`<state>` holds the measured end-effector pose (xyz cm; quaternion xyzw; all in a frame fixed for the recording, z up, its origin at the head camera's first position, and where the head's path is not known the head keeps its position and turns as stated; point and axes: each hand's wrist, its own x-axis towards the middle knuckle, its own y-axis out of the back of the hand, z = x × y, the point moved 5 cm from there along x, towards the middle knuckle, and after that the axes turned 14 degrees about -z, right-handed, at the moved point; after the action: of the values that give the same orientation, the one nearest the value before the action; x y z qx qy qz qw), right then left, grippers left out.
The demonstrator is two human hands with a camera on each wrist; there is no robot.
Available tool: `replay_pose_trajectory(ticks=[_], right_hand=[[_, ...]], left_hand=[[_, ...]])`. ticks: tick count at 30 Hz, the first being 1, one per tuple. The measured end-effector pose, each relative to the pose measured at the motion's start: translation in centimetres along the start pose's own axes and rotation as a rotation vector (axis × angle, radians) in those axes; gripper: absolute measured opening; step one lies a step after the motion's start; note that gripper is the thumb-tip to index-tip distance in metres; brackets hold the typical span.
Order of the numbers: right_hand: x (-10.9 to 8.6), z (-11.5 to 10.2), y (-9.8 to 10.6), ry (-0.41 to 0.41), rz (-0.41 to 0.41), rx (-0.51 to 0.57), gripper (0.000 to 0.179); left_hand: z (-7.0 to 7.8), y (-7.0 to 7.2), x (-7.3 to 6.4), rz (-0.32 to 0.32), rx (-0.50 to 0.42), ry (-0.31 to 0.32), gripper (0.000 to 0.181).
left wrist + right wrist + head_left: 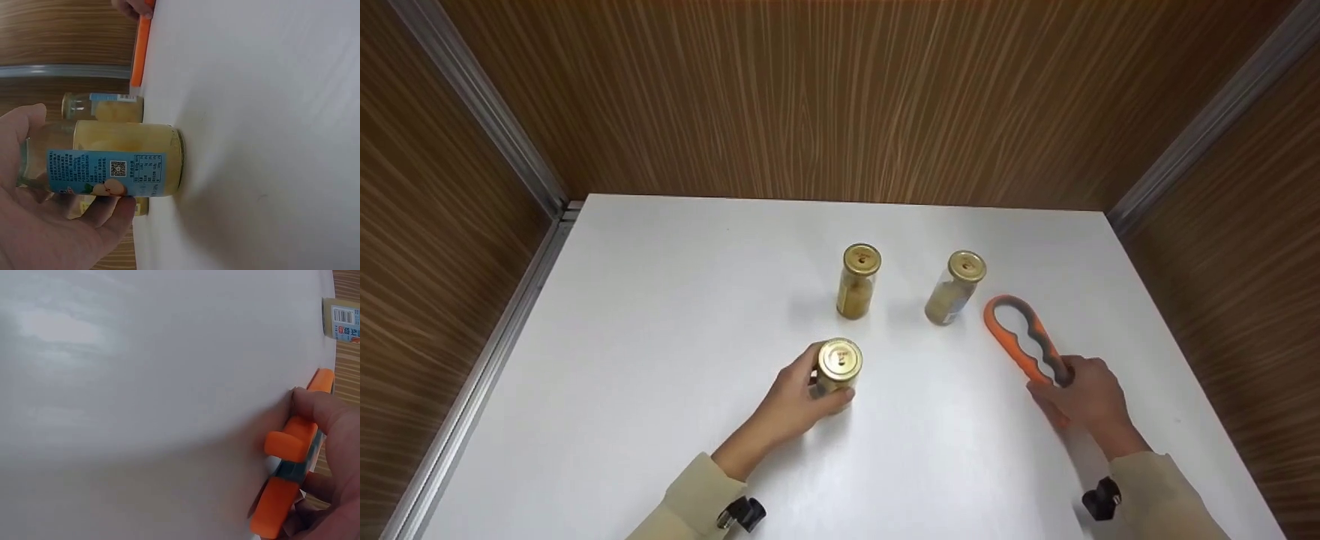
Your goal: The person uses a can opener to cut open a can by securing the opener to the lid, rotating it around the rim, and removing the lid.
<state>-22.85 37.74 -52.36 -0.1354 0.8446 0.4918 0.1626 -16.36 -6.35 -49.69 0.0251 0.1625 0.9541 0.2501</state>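
Near jar (838,369) upright on table (660,315), front-centre, gold lid up. Blue label w/ QR code + pale yellow contents clear in left wrist view (121,166). Gripped by left hand (795,401): fingers curled round glass body below lid, thumb (25,132) on one side, fingertips (115,211) on the other, over label edge. Base flat on table, not lifted.

Opener (1027,341), orange w/ grey inner grip, lying flat on table right of jar, well apart from it. Long axis running from far-left to near-right. Far loop end free, near end under right hand (1087,397). Fingers curled over near end, thumb (315,410) pressing on top edge, so pinching the handle; right wrist view shows orange/grey body (289,467) between thumb and fingers, touching table.

Two more jars behind, both upright, gold lids: mid jar (859,281) straight behind near jar, right jar (956,289) just left of opener's far loop, not touching. Both untouched. Right jar's label also visible at edge of right wrist view (343,320).

Beige sleeves (697,495) on both arms, black wrist mounts. Wood-grain panels (840,97) w/ alu strips round table on three sides.
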Motion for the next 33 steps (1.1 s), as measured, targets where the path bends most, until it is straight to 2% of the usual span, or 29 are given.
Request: replay_pose_trajectory(ticks=[2, 6, 8, 10, 13, 17, 19, 21, 22, 25, 28, 30, 33], right_hand=[[-0.2, 0.3, 0.0, -0.022, -0.021, 0.020, 0.058], [-0.7, 0.3, 0.3, -0.049, -0.038, 0.032, 0.079], [-1.0, 0.1, 0.4, -0.068, -0.064, 0.093, 0.087], [-1.3, -0.1, 0.3, -0.081, -0.097, 0.210, 0.089], [-1.6, -0.5, -0.1, -0.073, -0.192, 0.532, 0.077], [-1.9, -1.4, -0.5, 0.049, -0.325, 1.142, 0.041], [-2.2, -2.1, -0.5, 0.136, -0.384, 1.411, 0.031], [-2.7, -3.1, -0.5, 0.231, -0.446, 1.577, 0.028], [-2.9, -3.6, -0.4, 0.294, -0.494, 1.623, 0.030], [-3.8, -5.8, -0.2, 0.511, -0.646, 1.654, 0.032], [-4.6, -8.2, 0.2, 0.719, -0.738, 1.551, 0.036], [-5.2, -9.7, 0.4, 0.821, -0.722, 1.421, 0.036], [-5.9, -11.8, 0.2, 0.888, -0.668, 1.208, 0.025]], left_hand=[[0.0, -0.5, 0.1, -0.011, -0.006, -0.004, 0.068], [0.1, -1.6, 0.3, -0.028, -0.026, -0.010, 0.067], [0.3, -2.1, 0.3, -0.038, -0.036, -0.014, 0.069], [0.4, -2.6, 0.3, -0.053, -0.050, -0.012, 0.073], [0.6, -3.5, 0.4, -0.080, -0.069, 0.001, 0.077], [0.7, -4.4, 0.6, -0.096, -0.087, 0.005, 0.074], [0.6, -4.7, 0.7, -0.096, -0.098, 0.007, 0.072], [0.5, -5.0, 0.7, -0.095, -0.110, 0.014, 0.072], [0.4, -5.1, 0.8, -0.094, -0.118, 0.023, 0.073], [0.1, -5.4, 1.0, -0.072, -0.127, 0.040, 0.077], [-0.2, -5.6, 1.4, -0.036, -0.141, 0.035, 0.080], [-0.3, -5.7, 1.6, -0.008, -0.153, 0.021, 0.081], [-0.4, -5.8, 1.7, 0.031, -0.169, 0.002, 0.079]])
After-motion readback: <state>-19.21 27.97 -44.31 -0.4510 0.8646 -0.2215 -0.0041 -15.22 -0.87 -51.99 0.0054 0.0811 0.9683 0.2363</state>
